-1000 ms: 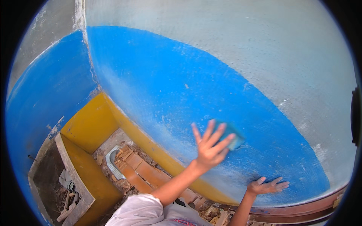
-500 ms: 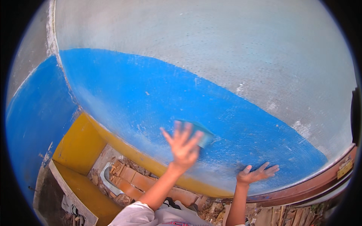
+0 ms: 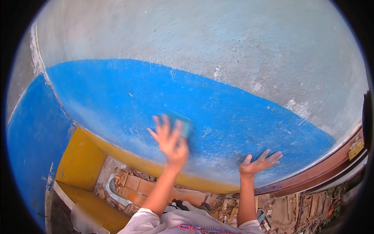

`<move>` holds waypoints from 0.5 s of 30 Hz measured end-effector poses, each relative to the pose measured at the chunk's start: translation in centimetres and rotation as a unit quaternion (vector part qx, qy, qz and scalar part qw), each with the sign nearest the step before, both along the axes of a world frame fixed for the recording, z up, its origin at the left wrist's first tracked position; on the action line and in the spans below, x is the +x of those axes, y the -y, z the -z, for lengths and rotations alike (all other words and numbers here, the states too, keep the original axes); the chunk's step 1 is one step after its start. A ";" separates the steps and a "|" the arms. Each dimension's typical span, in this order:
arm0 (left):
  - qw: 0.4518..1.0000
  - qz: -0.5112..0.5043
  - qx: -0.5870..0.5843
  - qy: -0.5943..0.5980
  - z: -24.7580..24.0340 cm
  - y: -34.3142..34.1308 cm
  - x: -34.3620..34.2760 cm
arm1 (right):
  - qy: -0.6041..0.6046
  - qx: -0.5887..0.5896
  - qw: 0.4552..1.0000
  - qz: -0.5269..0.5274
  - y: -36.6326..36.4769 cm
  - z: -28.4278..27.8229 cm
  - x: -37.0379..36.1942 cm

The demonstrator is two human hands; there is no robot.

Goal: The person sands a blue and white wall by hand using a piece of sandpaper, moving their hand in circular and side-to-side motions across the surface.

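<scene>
My left hand [image 3: 171, 145] is held against the blue lower part of a painted wall [image 3: 117, 89], fingers spread and blurred by motion. Beneath it is a flat teal pad or folded sheet [image 3: 184, 124], pressed to the wall; its material I cannot make out. The pad's upper and right edges show past the fingers, while the palm hides the rest. Farther right, my right hand [image 3: 261, 163] rests on the same blue paint with its fingers stretched out and nothing in it. Pale scuffs mark the paint around both hands.
Grey wall rises above the blue. Below runs a yellow band joining a low yellow partition [image 3: 80, 158] at left. Floor tiles [image 3: 134, 182], a curved grey piece [image 3: 113, 191] and wood debris [image 3: 284, 210] lie below. A reddish-brown frame with a brass-coloured hinge [image 3: 356, 149] borders the right.
The view has shifted, and the wall sits farther left in it. My left hand and the teal pad appear farther left and higher. The right hand remains flat against the wall.
</scene>
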State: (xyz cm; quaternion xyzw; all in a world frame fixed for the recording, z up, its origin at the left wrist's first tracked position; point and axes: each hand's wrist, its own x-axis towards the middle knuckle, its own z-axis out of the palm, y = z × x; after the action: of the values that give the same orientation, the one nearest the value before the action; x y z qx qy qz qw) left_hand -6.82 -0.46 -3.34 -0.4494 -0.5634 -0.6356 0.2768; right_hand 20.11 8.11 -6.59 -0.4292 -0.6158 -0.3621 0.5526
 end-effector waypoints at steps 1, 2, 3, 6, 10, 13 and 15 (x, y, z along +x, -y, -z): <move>0.997 0.009 0.054 0.058 -2.0 0.1 -1.3 | 0.001 -0.009 1.000 0.006 0.2 0.3 0.1; 0.987 0.016 0.107 0.116 -4.7 -0.5 -3.0 | 0.003 -0.017 1.000 0.012 0.2 0.6 0.3; 0.987 0.015 0.117 0.109 -6.8 -0.8 -4.1 | 0.011 -0.023 1.000 0.015 0.2 0.6 0.6; 0.996 -0.003 0.086 0.018 -7.3 -0.6 -3.7 | -0.002 -0.017 1.000 0.000 0.0 0.9 0.1; 0.989 0.076 -0.041 -0.122 2.7 -0.3 2.8 | -0.004 -0.008 1.000 -0.002 -0.1 0.7 0.5; 0.985 0.115 -0.122 -0.041 11.1 2.2 5.7 | -0.005 -0.008 1.000 -0.014 -0.1 0.7 0.1; 0.993 0.077 -0.075 -0.049 10.4 0.9 3.9 | -0.001 -0.007 1.000 -0.017 -0.5 0.4 0.1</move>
State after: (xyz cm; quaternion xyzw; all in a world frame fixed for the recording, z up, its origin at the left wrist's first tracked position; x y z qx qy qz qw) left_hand -2.94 -1.33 -13.75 -0.5416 -0.5591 -0.5879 0.2201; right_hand 20.23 8.61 -7.04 -0.4226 -0.6253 -0.3479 0.5563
